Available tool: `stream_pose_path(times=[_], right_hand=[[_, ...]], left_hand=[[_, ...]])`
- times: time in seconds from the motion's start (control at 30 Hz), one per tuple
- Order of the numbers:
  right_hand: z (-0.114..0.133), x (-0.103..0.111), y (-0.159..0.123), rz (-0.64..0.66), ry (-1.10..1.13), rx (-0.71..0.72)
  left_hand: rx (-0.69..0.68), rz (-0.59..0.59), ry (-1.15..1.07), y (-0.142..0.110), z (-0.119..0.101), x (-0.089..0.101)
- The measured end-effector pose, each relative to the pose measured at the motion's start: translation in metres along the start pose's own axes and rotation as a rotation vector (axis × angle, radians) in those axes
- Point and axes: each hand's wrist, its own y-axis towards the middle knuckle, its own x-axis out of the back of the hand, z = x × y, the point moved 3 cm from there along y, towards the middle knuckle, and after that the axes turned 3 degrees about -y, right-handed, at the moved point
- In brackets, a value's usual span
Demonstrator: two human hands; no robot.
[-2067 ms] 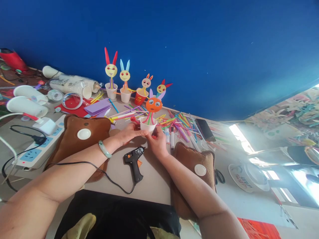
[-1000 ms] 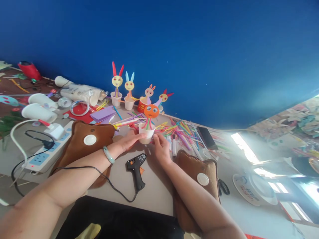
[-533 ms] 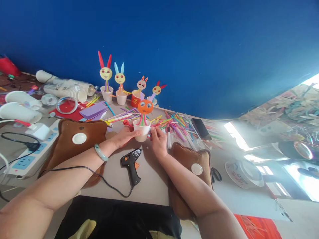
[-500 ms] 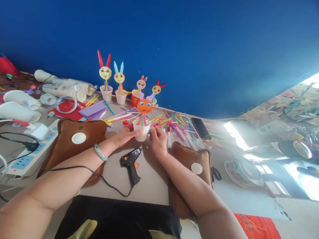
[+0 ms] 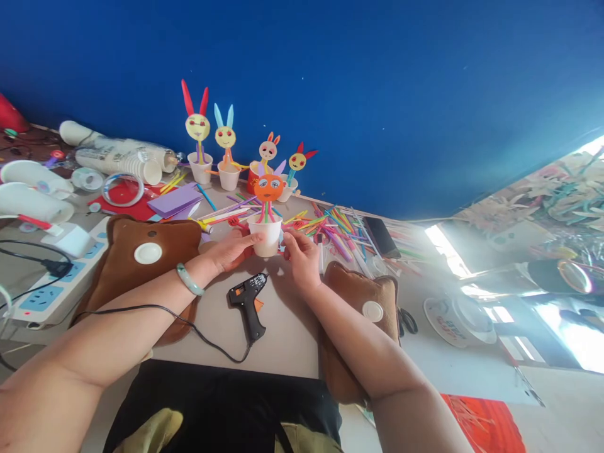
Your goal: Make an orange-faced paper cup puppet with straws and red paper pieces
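In my left hand (image 5: pixel 232 248) is a white paper cup (image 5: pixel 265 240), its side gripped by thumb and fingers. The cup carries a puppet with a round orange paper face (image 5: pixel 268 187), lilac ears and a neck of green and pink pipe cleaners. Red curled shapes show on both sides of the cup. Close by the cup's right side, my right hand (image 5: pixel 302 257) has its thumb and fingers pinched together; what they hold is hidden. Below the cup, a black hot glue gun (image 5: pixel 248 305) lies on the table, its cord running under my left forearm.
Several rabbit-faced cup puppets (image 5: pixel 200 165) line the blue wall. Coloured pipe cleaners (image 5: pixel 337 229) are strewn behind my hands, beside a phone (image 5: pixel 381 238). Brown cushions (image 5: pixel 155 283) flank the glue gun. A power strip (image 5: pixel 47 289) lies left, scissors (image 5: pixel 406 321) right.
The view has tilted and shifted slightly. Both hands stay at the cup, and the orange puppet now shows its lilac ears more clearly. The glue gun has not moved on the table.
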Motion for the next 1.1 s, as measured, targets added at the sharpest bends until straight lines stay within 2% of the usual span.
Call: stream_pose_path(times=[0.17, 0.33, 0.83, 1.1], right_hand=[[0.002, 0.008, 0.009, -0.057, 0.117, -0.018], [0.008, 0.010, 0.010, -0.045, 0.172, -0.002], [0.009, 0.011, 0.009, -0.030, 0.070, 0.091], [0.006, 0.015, 0.009, -0.036, -0.046, 0.143]], left_hand=[[0.040, -0.015, -0.026, -0.004, -0.005, -0.005], [0.053, -0.019, -0.011, -0.006, -0.007, -0.009], [0.051, 0.010, 0.067, -0.007, -0.004, -0.011], [0.012, 0.016, 0.271, -0.007, -0.004, -0.005]])
